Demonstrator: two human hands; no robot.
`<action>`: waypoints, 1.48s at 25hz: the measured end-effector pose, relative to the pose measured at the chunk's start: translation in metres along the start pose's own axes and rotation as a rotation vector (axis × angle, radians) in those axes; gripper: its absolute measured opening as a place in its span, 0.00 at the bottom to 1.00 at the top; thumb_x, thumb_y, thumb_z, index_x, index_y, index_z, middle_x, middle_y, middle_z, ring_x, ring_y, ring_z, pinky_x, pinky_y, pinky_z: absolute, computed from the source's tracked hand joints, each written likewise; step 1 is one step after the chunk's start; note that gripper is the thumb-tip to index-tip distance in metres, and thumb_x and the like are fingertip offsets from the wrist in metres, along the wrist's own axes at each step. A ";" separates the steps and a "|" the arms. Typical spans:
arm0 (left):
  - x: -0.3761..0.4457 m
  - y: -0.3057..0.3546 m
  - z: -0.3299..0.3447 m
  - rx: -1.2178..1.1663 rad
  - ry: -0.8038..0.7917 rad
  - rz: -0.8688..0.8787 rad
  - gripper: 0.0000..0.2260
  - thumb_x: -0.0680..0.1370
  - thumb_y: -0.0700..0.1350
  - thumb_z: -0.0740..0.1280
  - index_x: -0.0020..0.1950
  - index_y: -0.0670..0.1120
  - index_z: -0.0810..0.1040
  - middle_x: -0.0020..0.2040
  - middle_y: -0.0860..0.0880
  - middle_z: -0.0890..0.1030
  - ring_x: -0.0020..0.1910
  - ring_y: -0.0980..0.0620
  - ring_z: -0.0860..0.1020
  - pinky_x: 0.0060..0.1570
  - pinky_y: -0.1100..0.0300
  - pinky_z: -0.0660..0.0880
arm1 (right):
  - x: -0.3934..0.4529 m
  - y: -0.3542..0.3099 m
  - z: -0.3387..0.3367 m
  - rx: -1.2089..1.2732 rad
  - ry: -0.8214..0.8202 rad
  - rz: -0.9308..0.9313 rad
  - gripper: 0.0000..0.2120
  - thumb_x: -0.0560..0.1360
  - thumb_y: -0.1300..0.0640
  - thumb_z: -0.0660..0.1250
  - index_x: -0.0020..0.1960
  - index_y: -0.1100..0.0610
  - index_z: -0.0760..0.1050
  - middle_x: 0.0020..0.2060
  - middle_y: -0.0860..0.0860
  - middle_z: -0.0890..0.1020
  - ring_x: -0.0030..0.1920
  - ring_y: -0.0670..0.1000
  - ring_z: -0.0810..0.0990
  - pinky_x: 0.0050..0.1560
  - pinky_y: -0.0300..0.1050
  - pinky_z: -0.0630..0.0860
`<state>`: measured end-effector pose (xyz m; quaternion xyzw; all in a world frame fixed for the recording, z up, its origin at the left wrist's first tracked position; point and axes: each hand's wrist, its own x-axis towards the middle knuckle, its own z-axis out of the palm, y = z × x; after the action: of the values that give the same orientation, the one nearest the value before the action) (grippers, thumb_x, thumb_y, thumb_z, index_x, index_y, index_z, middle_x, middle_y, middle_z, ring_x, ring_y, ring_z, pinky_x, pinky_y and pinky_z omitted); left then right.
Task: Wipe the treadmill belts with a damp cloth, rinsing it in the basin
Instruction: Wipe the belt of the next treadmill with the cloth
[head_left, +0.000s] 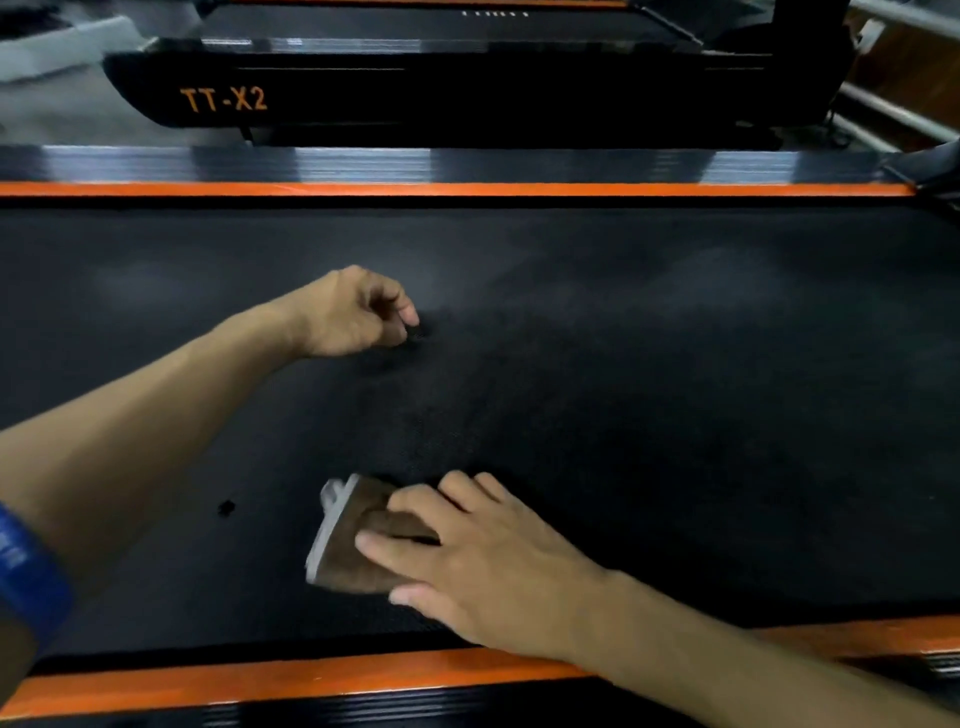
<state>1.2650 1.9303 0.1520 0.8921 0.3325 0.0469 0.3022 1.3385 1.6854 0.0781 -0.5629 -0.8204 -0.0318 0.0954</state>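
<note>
A black treadmill belt (649, 374) fills most of the head view, edged by orange strips at the far and near sides. A folded brown cloth with a pale edge (337, 545) lies flat on the belt near its front edge. My right hand (467, 556) presses on the cloth with straight, spread fingers. My left hand (353, 312) is farther out on the belt, fingers curled, fingertips down at a small dark speck (418, 332); whether it pinches the speck I cannot tell.
A second small dark speck (226, 507) lies on the belt left of the cloth. Beyond the far orange rail (467, 188) stands another black treadmill marked TT-X2 (223, 98). Grey metal rails (893, 109) run at the upper right. The near orange rail (260, 686) is right below my arms.
</note>
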 end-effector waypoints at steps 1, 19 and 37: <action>0.001 -0.003 -0.001 -0.008 0.014 -0.007 0.07 0.75 0.38 0.71 0.49 0.48 0.83 0.44 0.51 0.83 0.45 0.54 0.79 0.43 0.69 0.72 | 0.001 0.008 -0.002 0.011 -0.018 -0.090 0.22 0.79 0.42 0.59 0.72 0.45 0.66 0.65 0.52 0.71 0.54 0.54 0.71 0.51 0.52 0.71; 0.001 -0.017 -0.002 -0.015 0.049 -0.086 0.06 0.75 0.38 0.70 0.49 0.47 0.83 0.47 0.48 0.83 0.49 0.50 0.80 0.43 0.67 0.72 | 0.025 0.010 -0.004 0.054 -0.041 -0.214 0.12 0.80 0.47 0.62 0.60 0.50 0.74 0.54 0.52 0.73 0.47 0.52 0.73 0.42 0.49 0.77; -0.006 -0.025 -0.007 0.079 0.007 -0.044 0.06 0.76 0.39 0.70 0.47 0.50 0.82 0.45 0.53 0.82 0.45 0.55 0.79 0.42 0.66 0.70 | 0.006 0.140 -0.006 -0.257 0.090 0.361 0.18 0.77 0.50 0.57 0.66 0.50 0.70 0.55 0.56 0.76 0.49 0.61 0.74 0.47 0.56 0.74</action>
<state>1.2439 1.9454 0.1442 0.8958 0.3545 0.0301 0.2664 1.4671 1.7410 0.0770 -0.7061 -0.6905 -0.1434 0.0636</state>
